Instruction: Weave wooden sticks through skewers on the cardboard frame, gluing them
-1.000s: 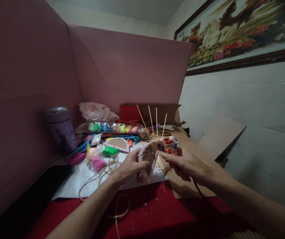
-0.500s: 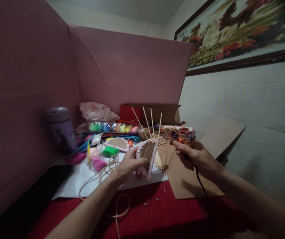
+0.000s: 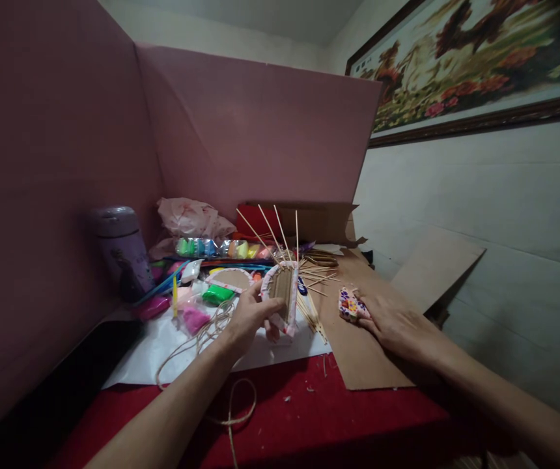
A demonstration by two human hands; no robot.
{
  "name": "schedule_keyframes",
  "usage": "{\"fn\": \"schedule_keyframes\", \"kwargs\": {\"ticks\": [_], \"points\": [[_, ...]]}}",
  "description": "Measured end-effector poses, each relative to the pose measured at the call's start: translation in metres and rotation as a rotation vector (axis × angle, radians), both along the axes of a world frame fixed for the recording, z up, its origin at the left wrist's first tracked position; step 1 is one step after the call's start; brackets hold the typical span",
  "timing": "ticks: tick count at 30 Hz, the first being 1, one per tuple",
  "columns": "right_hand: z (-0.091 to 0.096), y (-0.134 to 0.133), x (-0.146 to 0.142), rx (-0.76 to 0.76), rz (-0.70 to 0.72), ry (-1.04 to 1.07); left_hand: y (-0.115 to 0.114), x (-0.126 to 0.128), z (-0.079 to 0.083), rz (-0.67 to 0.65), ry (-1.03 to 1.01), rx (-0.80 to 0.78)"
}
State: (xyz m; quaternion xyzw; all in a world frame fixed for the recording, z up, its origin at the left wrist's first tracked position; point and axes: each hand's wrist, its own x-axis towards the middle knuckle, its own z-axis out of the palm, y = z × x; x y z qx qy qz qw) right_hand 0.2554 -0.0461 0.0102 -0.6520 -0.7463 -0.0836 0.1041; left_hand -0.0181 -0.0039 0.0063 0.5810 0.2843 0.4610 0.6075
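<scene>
While the left hand [image 3: 245, 320] clamps the skewered frame [image 3: 280, 296] above the table [image 3: 309, 417], the right hand [image 3: 397, 324] has lowered the glue gun [image 3: 349, 304] onto bare cardboard [image 3: 358, 358], grip unclear.

The left hand [image 3: 248, 319] is raised at centre, thumb and fingers closed in a grip, forearm stretched forward. The right hand [image 3: 397, 324] lies low, palm down, fingers loosely extended, arm outstretched.

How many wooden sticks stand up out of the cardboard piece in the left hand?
4 sticks, all rising from the cardboard piece in the left hand: three fanned leftward, the rightmost nearly upright. Loose sticks lying nearby excluded.
</scene>
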Motion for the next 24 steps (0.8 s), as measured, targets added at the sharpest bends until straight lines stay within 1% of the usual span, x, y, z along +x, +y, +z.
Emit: {"fn": "schedule_keyframes", "kwargs": {"ticks": [2,3,4,5,7,9,10,13,15,17,19,20,22,24], "points": [[0.008,-0.005,-0.014,0.076,0.013,0.044,0.0,0.0,-0.001,-0.015,-0.013,-0.003],[0.012,-0.006,-0.023,0.115,0.069,0.144,-0.001,0.001,-0.001,-0.027,-0.017,-0.005],[0.016,-0.007,-0.034,0.118,0.147,0.301,-0.001,0.001,-0.001,-0.037,-0.02,-0.008],[0.018,-0.006,-0.047,0.088,0.211,0.478,-0.001,0.002,-0.001,-0.047,-0.021,-0.011],[0.019,0.001,-0.071,0.035,0.267,0.583,-0.002,0.002,-0.001,-0.061,-0.026,-0.014],[0.015,0.012,-0.094,-0.167,0.333,0.952,-0.003,0.003,-0.001,-0.066,-0.035,-0.015],[0.012,0.019,-0.103,-0.25,0.368,1.099,-0.003,0.003,-0.001,-0.063,-0.038,-0.017],[0.005,0.034,-0.122,-0.318,0.379,1.405,-0.001,0.002,-0.002,-0.029,-0.028,-0.01],[0.004,0.041,-0.128,-0.317,0.378,1.546,0.002,0.002,-0.004,0.0,-0.012,0.006],[0.006,0.047,-0.128,-0.29,0.363,1.641,0.006,0.003,-0.006,0.003,0.009,-0.003],[0.009,0.055,-0.122,-0.227,0.35,1.718,0.011,0.002,-0.01,0.092,0.056,-0.028],[0.01,0.059,-0.117,-0.187,0.349,1.766,0.013,0.002,-0.012,0.161,0.103,-0.028],[0.01,0.068,-0.104,-0.107,0.332,1.84,0.017,0.0,-0.015,0.297,0.252,0.049],[0.007,0.075,-0.092,-0.026,0.288,1.852,0.019,-0.001,-0.018,0.418,0.493,0.24]]}}
